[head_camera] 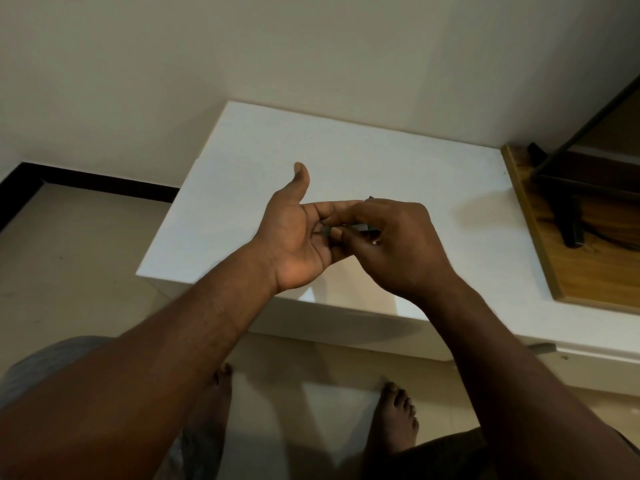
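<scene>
The white table [346,150] lies under and beyond both hands. A wooden board [540,237] sits on it well off to the right of the right hand.

The left hand [294,237] is turned palm up with the thumb standing straight. Its fingers reach rightward, loosely bent, and hold nothing that shows. The right hand [405,244] comes over them knuckles up, with its fingers curled, and pinches the tool [356,227].

The tool sits where the two hands meet, at the left fingertips and mostly tucked under the right fingers. Its long axis runs across, from the left hand's fingers toward the right palm, and its free end points left. The right hand has it, so any squeeze is likely to come from that side while the left only offers a finger.

The tool is small, slim and grey, with a metal sheen. It looks like a nail clipper, though most of it is hidden.
</scene>
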{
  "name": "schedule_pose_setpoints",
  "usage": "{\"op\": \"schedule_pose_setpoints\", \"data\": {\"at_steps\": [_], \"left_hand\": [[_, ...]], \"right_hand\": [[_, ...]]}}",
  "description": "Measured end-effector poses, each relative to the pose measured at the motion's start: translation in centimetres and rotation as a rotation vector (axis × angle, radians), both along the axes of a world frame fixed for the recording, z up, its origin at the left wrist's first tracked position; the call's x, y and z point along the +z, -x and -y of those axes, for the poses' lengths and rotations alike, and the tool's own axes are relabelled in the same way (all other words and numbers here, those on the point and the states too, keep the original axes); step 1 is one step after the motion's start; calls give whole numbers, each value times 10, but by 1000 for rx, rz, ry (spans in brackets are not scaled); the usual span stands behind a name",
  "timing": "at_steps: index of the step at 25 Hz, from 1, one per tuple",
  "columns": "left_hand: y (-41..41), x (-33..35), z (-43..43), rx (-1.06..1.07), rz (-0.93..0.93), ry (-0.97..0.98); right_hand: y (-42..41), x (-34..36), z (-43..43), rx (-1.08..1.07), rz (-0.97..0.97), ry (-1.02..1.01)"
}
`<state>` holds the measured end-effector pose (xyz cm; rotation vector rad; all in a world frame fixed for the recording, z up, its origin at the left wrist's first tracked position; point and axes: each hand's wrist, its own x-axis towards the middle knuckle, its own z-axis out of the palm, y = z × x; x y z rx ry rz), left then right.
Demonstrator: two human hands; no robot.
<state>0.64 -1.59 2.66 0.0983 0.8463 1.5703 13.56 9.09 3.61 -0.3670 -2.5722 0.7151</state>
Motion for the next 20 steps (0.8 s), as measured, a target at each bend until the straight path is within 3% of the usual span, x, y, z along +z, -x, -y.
{"op": "schedule_pose_setpoints", "data": {"at_steps": [8,13,17,20], "left_hand": [[2,2,0,21,-8,3],[5,2,1,50,-35,22],[10,4,1,165,-187,199],[18,6,2,197,-470,318]], "right_hand": [[3,-3,-1,-54,27,81],[3,-5,-1,-123,-1,294],[4,-3,-5,-176,-66,397],[4,-2,-10,-239,-76,438]]}}
